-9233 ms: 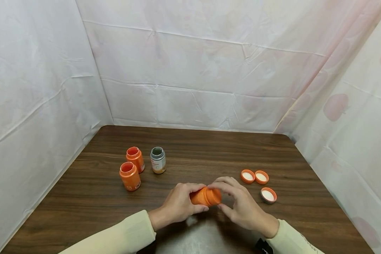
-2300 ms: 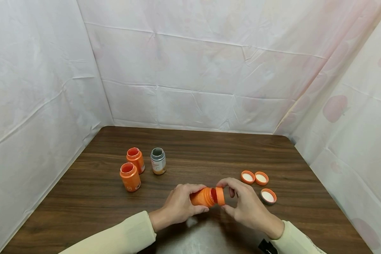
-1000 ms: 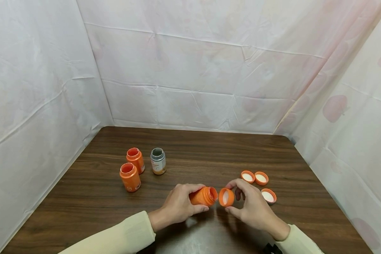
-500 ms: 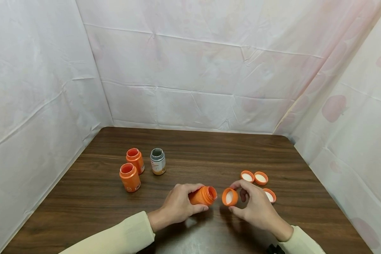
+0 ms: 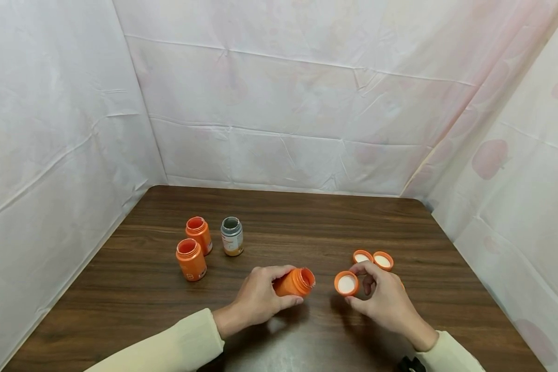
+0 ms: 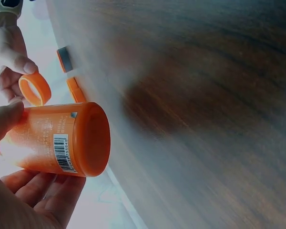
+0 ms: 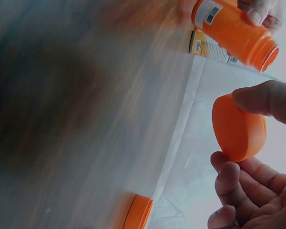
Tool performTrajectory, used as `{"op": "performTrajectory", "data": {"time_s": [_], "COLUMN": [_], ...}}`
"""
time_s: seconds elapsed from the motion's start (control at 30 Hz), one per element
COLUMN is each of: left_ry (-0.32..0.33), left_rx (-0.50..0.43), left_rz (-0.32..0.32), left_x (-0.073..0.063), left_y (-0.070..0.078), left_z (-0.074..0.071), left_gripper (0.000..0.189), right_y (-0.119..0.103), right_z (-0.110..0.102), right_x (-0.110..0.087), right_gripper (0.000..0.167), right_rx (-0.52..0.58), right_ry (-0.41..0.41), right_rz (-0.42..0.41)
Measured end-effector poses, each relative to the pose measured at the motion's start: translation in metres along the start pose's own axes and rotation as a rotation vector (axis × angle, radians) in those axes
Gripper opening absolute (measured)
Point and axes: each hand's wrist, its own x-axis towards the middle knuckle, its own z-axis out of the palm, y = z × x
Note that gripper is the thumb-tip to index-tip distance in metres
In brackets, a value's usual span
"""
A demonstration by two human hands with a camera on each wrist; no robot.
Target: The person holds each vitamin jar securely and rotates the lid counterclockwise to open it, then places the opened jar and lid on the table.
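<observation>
My left hand [image 5: 260,294] grips an orange bottle [image 5: 294,282], tilted with its uncapped mouth toward the right. In the left wrist view a barcode shows on the side of the bottle [image 6: 47,138], near its base. My right hand [image 5: 386,297] pinches an orange screw cap [image 5: 346,283] between thumb and fingers, its white liner facing up and toward me. From the right wrist view the smooth outer face of the cap [image 7: 238,128] is visible. Bottle and cap are apart, both held above the table.
At the left stand two uncapped orange bottles [image 5: 191,260] and a grey uncapped bottle [image 5: 232,237] with a label. Two orange caps [image 5: 383,261] lie liner up at the right; another is mostly hidden behind my right hand. White curtains [image 5: 279,103] enclose the dark wooden table [image 5: 297,217].
The cap came off the bottle and my right hand has carried it to the right, turning its liner upward. My left hand with the bottle has shifted slightly left and up.
</observation>
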Motion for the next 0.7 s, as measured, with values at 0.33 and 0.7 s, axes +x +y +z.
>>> {"op": "performTrajectory", "data": {"time_s": [0.33,0.7], "left_ry": [0.038,0.074], "left_rx": [-0.022,-0.02], "left_rz": [-0.001,0.015], "left_x": [-0.002,-0.005], "left_y": [-0.001,-0.004], "left_z": [-0.004,-0.007], "left_gripper": [0.056,0.055], "right_y": [0.014,0.031], "right_z": [-0.006,-0.01], "right_x": [0.002,0.004], "right_gripper": [0.052,0.049], "right_rx": [-0.049,-0.143], "right_ry": [0.037,0.053], "right_rz": [0.061,0.075]}}
